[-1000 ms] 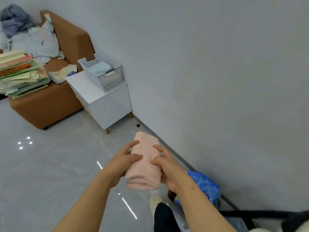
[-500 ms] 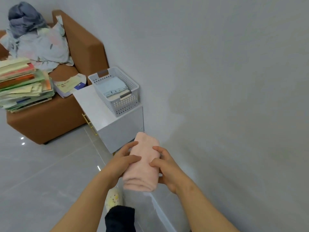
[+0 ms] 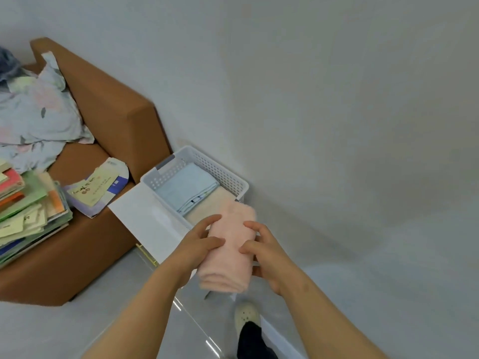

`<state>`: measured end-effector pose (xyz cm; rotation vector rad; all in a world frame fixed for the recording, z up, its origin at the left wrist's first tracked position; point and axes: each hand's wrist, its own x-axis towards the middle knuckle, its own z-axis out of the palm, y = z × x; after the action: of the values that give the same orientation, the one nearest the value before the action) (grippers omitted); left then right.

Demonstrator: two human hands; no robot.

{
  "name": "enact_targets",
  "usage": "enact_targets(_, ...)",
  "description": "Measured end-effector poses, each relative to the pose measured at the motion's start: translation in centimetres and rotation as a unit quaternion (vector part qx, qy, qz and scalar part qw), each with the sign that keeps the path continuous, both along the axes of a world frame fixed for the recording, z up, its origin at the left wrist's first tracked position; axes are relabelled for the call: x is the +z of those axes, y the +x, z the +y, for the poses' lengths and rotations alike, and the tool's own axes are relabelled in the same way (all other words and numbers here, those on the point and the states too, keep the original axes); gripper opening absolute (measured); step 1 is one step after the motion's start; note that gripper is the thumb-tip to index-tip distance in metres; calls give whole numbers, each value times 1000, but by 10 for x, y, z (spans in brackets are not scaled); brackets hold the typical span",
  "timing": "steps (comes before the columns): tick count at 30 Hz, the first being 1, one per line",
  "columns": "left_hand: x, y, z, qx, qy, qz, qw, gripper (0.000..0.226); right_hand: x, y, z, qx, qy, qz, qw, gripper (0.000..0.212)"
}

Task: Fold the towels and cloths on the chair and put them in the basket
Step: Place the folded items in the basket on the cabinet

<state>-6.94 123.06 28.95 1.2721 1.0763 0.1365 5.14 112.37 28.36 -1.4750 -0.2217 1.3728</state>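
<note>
Folded pink towel (image 3: 228,252) at lower centre, gripped from both sides: left hand (image 3: 197,244) curled round its left edge, right hand (image 3: 269,255) round the right. Its far end overlaps the white basket (image 3: 220,164) at centre frame, folded blue cloth (image 3: 186,187) inside

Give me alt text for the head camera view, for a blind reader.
The left hand and right hand hold a folded pink towel near a white perforated plastic basket that contains a folded light blue cloth.
</note>
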Motion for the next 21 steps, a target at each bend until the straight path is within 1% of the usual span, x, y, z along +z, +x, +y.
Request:
enact_targets(5, -16, 27, 87, -15, 36, 46, 998, 37, -17, 22, 89, 1, 1, -8, 1000, 47)
enact_targets(8, -28, 43, 128, -28, 38, 74, 996, 39, -27, 33, 133, -2, -12, -7, 1000, 44)
enact_targets(11, -44, 55, 160, -60, 37, 110, 991, 43, -41, 40, 162, -11, -51, 8, 999, 39)
enact_targets(15, -73, 65, 190, -104, 17, 131, 986, 52, -65, 44, 189, -22, -108, 14, 994, 35)
enact_targets(18, -97, 68, 207, -139, 1, 139, 981, 57, -80, 40, 204, -40, -147, 11, 988, 37)
enact_targets(21, -119, 69, 218, -170, 5, 133, 976, 59, -91, 35, 218, -65, -184, 9, 981, 42)
